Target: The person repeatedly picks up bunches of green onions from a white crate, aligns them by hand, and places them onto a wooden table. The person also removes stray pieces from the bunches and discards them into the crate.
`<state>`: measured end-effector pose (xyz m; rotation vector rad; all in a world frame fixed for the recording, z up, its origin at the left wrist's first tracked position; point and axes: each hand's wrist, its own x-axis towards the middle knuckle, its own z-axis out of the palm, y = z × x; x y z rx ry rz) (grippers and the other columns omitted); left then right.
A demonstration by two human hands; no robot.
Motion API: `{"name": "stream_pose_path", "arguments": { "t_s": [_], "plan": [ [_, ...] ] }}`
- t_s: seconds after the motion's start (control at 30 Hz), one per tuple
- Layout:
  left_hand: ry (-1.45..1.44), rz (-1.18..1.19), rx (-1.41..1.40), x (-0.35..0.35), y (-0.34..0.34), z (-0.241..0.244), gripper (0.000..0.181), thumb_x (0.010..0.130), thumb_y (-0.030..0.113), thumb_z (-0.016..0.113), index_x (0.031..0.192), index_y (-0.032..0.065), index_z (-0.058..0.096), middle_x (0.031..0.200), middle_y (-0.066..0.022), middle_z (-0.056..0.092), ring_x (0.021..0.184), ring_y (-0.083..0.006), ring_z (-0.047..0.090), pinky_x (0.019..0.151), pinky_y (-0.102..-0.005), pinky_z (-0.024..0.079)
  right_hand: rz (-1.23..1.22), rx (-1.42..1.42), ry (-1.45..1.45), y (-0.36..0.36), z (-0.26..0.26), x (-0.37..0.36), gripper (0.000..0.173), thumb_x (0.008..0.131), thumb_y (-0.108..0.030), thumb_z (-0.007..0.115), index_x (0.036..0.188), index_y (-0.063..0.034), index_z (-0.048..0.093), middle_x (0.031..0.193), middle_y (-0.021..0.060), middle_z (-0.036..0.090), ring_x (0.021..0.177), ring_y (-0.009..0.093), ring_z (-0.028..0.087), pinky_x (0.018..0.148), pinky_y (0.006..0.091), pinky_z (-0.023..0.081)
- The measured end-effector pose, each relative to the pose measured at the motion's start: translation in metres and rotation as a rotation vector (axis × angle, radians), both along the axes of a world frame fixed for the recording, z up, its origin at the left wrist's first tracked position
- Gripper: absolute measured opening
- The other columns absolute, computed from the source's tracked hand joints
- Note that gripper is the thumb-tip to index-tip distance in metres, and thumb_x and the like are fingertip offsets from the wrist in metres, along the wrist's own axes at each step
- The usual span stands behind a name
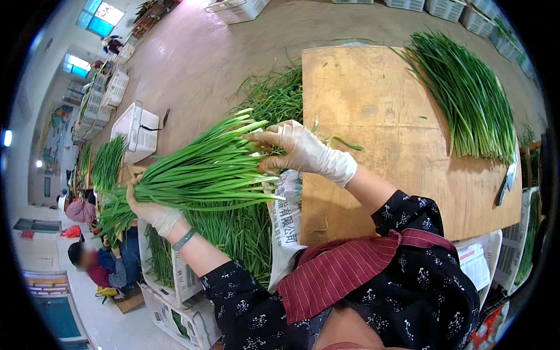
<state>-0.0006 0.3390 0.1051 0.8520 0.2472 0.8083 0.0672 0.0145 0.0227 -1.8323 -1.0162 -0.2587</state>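
A bunch of green garlic chives is held out to the left of the wooden board, its pale cut ends pointing right. My left hand, in a thin glove, grips it near the leafy end. My right hand, also gloved, has its fingers apart at the pale ends; whether it pinches a stalk I cannot tell. A large pile of chives lies on the board's far right part. Beside that pile's cut ends is a knife. A few loose bits lie on the board.
Loose chives are heaped beyond the board's left edge. Below my left arm stands a white plastic crate of chives, with a printed white sack beside it. Another white crate stands on the floor. A co-worker sits at the left.
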Motion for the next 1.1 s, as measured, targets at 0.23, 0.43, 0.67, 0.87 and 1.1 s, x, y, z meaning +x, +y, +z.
{"name": "stream_pose_path", "arguments": {
  "t_s": [0.23, 0.43, 0.67, 0.87, 1.1],
  "plan": [
    [-0.055, -0.055, -0.027, -0.003, -0.011, 0.002, 0.011, 0.08, 0.017, 0.055, 0.079, 0.0063, 0.054, 0.082, -0.008, 0.059, 0.08, -0.0198, 0.058, 0.079, -0.0348, 0.048, -0.282, 0.078, -0.101, 0.007, -0.007, -0.014, 0.026, 0.076, -0.03, 0.067, 0.095, -0.012, 0.064, 0.082, 0.0087, 0.063, 0.077, 0.026, 0.061, 0.074, 0.0372, 0.045],
    [-0.013, -0.033, -0.038, 0.001, -0.013, -0.002, 0.012, 0.08, 0.019, 0.055, 0.078, 0.0072, 0.055, 0.082, -0.0085, 0.059, 0.08, -0.0219, 0.058, 0.08, -0.0375, 0.048, -0.315, -0.079, -0.295, 0.009, -0.016, -0.027, 0.034, 0.075, -0.029, 0.068, 0.105, -0.0149, 0.058, 0.074, 0.0008, 0.058, 0.077, 0.019, 0.058, 0.079, 0.0335, 0.042],
    [-0.023, -0.03, -0.046, -0.005, -0.008, -0.002, 0.012, 0.081, 0.019, 0.055, 0.078, 0.0072, 0.055, 0.082, -0.0083, 0.059, 0.08, -0.0204, 0.058, 0.078, -0.0358, 0.049, -0.244, 0.04, -0.275, 0.011, -0.011, -0.026, 0.016, 0.077, -0.017, 0.067, 0.091, -0.0129, 0.064, 0.072, 0.0033, 0.061, 0.075, 0.021, 0.061, 0.079, 0.0333, 0.046],
    [-0.049, -0.069, -0.081, -0.005, -0.011, -0.001, 0.012, 0.081, 0.019, 0.055, 0.078, 0.007, 0.054, 0.08, -0.0077, 0.059, 0.078, -0.0202, 0.058, 0.076, -0.036, 0.05, -0.016, 0.509, 0.523, 0.021, -0.023, -0.036, 0.008, 0.083, 0.0, 0.063, 0.09, -0.0027, 0.063, 0.086, 0.0057, 0.066, 0.084, 0.011, 0.061, 0.078, 0.0247, 0.048],
    [0.033, 0.069, 0.03, -0.007, 0.004, 0.0, 0.017, 0.082, 0.023, 0.053, 0.08, 0.0067, 0.055, 0.083, -0.0073, 0.06, 0.083, -0.022, 0.057, 0.082, -0.0385, 0.047, -0.114, 0.081, 0.598, -0.04, -0.047, -0.008, 0.029, 0.084, -0.019, 0.064, 0.104, -0.001, 0.056, 0.108, 0.0142, 0.06, 0.102, 0.021, 0.056, 0.089, 0.0348, 0.044]
  ]
}}
